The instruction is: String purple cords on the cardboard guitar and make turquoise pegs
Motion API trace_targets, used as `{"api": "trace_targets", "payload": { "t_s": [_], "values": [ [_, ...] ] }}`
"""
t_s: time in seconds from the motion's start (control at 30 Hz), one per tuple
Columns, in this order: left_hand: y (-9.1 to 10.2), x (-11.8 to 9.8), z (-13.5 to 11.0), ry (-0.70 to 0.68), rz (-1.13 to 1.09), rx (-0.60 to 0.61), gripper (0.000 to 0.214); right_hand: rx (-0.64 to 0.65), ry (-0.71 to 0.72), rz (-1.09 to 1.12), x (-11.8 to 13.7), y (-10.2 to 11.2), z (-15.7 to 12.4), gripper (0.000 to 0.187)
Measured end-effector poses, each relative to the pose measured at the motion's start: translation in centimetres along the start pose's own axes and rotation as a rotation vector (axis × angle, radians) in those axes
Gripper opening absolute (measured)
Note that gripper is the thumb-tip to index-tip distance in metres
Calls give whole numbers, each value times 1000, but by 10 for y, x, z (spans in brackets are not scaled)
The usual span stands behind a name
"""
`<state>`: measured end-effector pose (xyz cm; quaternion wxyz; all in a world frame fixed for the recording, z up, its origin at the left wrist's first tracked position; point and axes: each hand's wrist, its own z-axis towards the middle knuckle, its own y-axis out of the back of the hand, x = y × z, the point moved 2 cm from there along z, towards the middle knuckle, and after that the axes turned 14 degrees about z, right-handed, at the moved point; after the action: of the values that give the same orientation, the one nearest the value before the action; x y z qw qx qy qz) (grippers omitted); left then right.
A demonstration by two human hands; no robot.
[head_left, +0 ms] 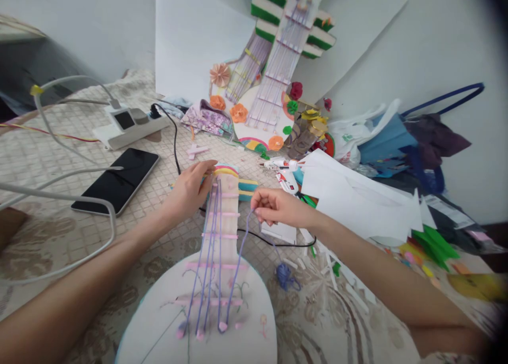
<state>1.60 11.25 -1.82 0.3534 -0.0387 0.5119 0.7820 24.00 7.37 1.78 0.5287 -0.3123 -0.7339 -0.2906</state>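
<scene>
A handmade cardboard guitar (250, 311) lies in front of me, its neck pointing away. Several strands of purple yarn (213, 237) run along it over pink strips to pink pegs near the bottom. My left hand (193, 187) grips the left edge of the guitar's head, beside the yellow and pink arc. To the right of the neck, my right hand (273, 206) pinches a length of the yarn, which slants up from the rightmost peg. A small ball of purple yarn (284, 276) rests on the tablecloth below that hand.
Two decorated guitars (273, 89) lean against the wall at the back. A phone (119, 181), a power strip (130, 131) and looping cables lie left. A glue gun (288, 181), white sheets (353, 194), paper scraps and bags (387, 139) crowd the right. A black cable passes under the neck.
</scene>
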Motion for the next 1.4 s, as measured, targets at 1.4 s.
{"api": "trace_targets", "payload": {
  "t_s": [1.4],
  "values": [
    [1,-2,0,-57,61,9,25,109,373,-619,33,33,81,7]
  ]
}}
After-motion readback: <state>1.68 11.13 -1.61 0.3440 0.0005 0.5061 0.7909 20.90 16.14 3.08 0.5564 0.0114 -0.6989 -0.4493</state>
